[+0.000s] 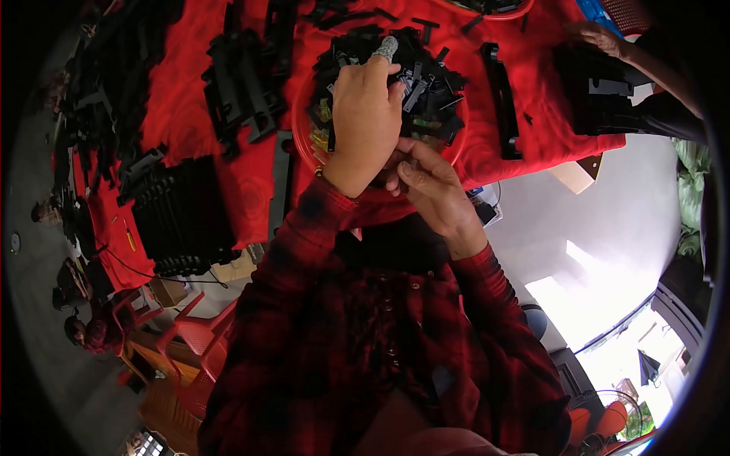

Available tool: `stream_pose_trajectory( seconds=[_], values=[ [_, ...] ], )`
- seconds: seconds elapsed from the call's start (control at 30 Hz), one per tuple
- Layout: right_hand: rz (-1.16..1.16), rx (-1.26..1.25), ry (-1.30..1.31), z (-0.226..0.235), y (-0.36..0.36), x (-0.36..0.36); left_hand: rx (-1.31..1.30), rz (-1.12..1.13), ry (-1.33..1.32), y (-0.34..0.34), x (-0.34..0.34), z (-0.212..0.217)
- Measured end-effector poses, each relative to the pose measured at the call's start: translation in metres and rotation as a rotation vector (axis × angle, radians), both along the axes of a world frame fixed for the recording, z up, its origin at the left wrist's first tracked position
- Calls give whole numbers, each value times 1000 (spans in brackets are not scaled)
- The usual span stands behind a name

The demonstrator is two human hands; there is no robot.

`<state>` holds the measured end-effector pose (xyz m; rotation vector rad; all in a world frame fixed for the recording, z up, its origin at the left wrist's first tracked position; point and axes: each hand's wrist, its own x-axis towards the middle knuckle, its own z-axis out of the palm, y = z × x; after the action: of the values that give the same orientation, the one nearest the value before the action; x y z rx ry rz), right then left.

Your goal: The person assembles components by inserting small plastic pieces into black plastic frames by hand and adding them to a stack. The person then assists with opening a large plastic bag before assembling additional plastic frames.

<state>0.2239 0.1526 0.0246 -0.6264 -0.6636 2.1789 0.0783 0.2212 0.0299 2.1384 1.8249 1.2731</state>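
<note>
We see a big heap of small black pieces [437, 72] in a round red basin [299, 125]. Some yellowish bits [324, 114] poke out near its sides. The basin sits close to the near edge of the table, so there is little table between it and the person's tummy.

On the basin's right, we find a strip of red cloth [480, 114], then a long black bar [502, 102]. On the left, long black parts [236, 83] lie near the rim, so that side is tighter.

The left hand [365, 125] is over the heap, with a grey wrap [388, 49] on one finger. Its fingers bend down, and we can't tell if they grip a piece. The right hand [439, 190] is lower, by the near rim, with its fingers curled and thumb close to them; we can't tell if it has anything. Most of the heap is beyond the right hand.

Farther right, we see another person's hand [597, 38]. Far left, a row of black parts [186, 216] stands on the cloth.
</note>
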Motion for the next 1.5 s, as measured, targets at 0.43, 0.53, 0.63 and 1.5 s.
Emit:
stream_pose_trajectory(
  seconds=[0.43,0.53,0.63,1.5],
  values=[
    [-4,-46,37,-8,0,3,-54,42,-131,8,8,11],
    [15,-49,21,-6,2,1,-82,54,-223,10,3,16],
    [34,-41,18,-3,2,-1,-134,27,-369,10,-4,15],
    [289,255,-436,11,-37,9,-144,232,-512,-99,-67,22]
  ],
)
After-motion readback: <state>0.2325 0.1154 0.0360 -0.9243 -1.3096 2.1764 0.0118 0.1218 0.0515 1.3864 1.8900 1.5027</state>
